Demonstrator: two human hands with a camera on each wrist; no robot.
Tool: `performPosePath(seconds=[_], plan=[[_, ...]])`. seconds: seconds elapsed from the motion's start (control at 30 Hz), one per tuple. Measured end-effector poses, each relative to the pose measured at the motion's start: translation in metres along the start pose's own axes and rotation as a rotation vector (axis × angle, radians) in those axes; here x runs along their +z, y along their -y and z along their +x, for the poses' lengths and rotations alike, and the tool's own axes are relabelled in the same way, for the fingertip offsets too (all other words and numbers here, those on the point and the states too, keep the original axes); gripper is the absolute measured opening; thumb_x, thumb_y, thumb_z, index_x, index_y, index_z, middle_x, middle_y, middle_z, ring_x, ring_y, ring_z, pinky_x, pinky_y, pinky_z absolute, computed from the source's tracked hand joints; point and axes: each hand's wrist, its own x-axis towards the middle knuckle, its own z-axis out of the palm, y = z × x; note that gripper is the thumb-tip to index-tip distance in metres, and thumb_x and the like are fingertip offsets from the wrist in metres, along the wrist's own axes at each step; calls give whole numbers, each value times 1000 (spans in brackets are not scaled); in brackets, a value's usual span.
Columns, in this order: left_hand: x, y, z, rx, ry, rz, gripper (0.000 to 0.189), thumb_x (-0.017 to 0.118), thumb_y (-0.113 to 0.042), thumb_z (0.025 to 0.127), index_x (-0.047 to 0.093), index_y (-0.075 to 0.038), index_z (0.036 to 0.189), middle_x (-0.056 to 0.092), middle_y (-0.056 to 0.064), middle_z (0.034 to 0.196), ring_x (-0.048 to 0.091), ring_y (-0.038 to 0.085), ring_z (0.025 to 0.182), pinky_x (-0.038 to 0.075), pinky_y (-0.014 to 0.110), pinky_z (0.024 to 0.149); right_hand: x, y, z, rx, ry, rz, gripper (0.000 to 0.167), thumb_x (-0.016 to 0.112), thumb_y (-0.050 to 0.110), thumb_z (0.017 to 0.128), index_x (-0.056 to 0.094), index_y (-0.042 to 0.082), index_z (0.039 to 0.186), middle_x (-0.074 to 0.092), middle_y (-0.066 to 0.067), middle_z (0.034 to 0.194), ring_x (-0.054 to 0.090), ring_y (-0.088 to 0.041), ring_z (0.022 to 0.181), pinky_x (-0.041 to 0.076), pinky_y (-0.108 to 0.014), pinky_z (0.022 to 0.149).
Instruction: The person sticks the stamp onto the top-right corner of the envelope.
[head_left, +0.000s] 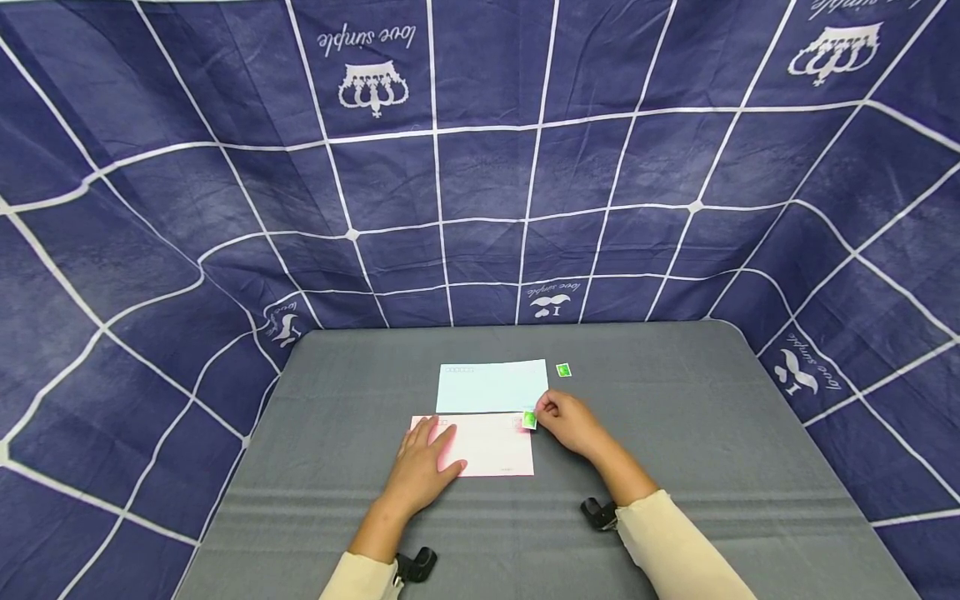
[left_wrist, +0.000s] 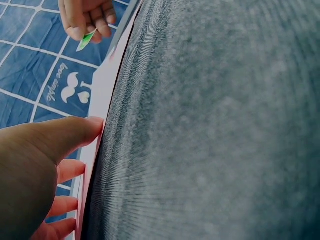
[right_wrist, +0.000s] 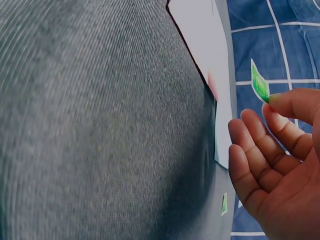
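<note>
A pale pink envelope (head_left: 495, 450) lies flat on the table, and my left hand (head_left: 422, 468) rests on its left part with fingers spread. Between thumb and forefinger, my right hand (head_left: 570, 423) pinches a green postage stamp (right_wrist: 260, 84) with a white border. In the head view that stamp is over the upper right corner of the pink envelope; the right wrist view shows it raised above the surface. Just beyond lies a light blue envelope (head_left: 491, 387), its lower edge close to the pink one. The right hand's other fingers are loosely bent.
A second green stamp (head_left: 563, 370) lies on the grey table cloth (head_left: 660, 400), right of the blue envelope. Blue cloth with white grid lines (head_left: 480, 183) hangs behind the table and along both sides. Each wrist wears a black camera mount (head_left: 598, 513).
</note>
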Motion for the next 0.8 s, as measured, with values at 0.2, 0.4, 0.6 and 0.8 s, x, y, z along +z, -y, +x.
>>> performPosePath(seconds=[0.2,0.4,0.6,0.8], plan=[[1,2,2,-12,21,18,63,73,-42,88,60,-11,141,46,25,152,38,44,146,29,60,120,5,2,2,0,14,6,5,68,11,93,66,12,88,67,2,82,58,-7,75,48,-22,70],[1,2,1,-9,21,17,62,73,-41,88,60,-10,140,47,26,151,38,45,146,29,61,120,11,3,4,-17,30,13,5,67,11,93,65,12,89,66,2,82,58,-6,75,48,-22,70],[0,1,1,-15,35,-9,62,74,-39,87,60,-9,140,46,27,152,37,46,146,27,63,120,17,3,6,-5,33,22,5,66,10,93,65,11,88,66,3,81,57,-6,76,48,-22,71],[0,1,2,-25,38,-18,62,73,-40,88,60,-9,141,45,27,153,35,45,147,27,63,120,20,5,9,-27,52,12,7,65,9,94,65,11,87,67,3,80,57,-6,74,47,-22,70]])
